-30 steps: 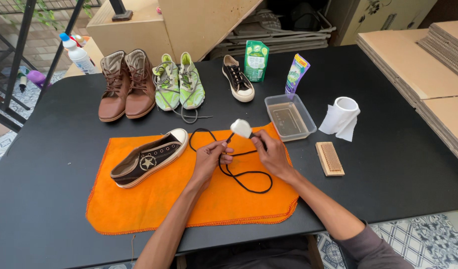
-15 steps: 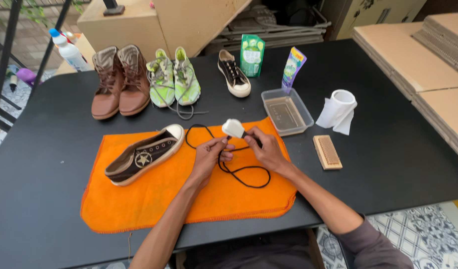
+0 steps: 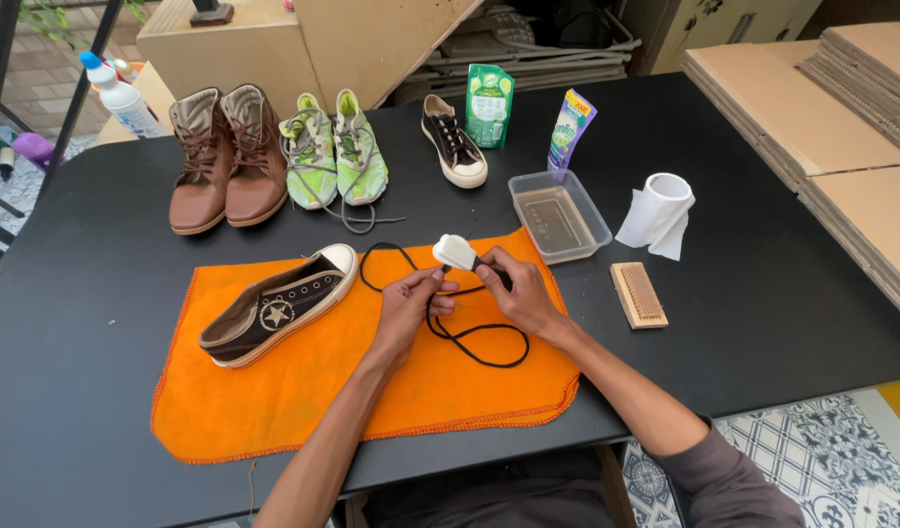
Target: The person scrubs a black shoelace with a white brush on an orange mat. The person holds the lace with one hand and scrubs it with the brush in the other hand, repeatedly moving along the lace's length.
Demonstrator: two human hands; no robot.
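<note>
— While I scan from the left, I see a white bottle (image 3: pixel 120 96) at the table's (image 3: pixel 68 293) far corner, then brown boots (image 3: pixel 222 156), smooth leather by the look, standing side by side, toes toward me.

— And the green pair?

— The green trainers (image 3: pixel 335 152) stand next, mesh-like and bright, grey laces trailing loose onto the table. Below them an orange cloth (image 3: pixel 274 391), soft and stitched at the hem, lies spread under the work; I judge it keeps the table clean. On it a dark sneaker (image 3: pixel 279 305) lies on its side, laceless, pale rubber toe pointing toward the hands.

— What are the hands doing?

— My left hand (image 3: pixel 406 311) pinches the black lace (image 3: pixel 470 337) between thumb and fingertips, holding a short stretch taut. My right hand (image 3: pixel 518 293) is closed round the dark handle of a small white brush (image 3: pixel 457 252), its head just above the pinched lace. The rest of the lace loops slack over the cloth between sneaker and hands.

— Further right?

— The sneaker's mate (image 3: pixel 454 143) stands upright behind, beside a green pouch (image 3: pixel 490 105) and a purple tube (image 3: pixel 571 127). Then a clear plastic tub (image 3: pixel 558 215), shallow and rectangular, a paper roll (image 3: pixel 658 210) with a sheet hanging loose, and a wooden brush (image 3: pixel 638 293) lying bristles up.
</note>
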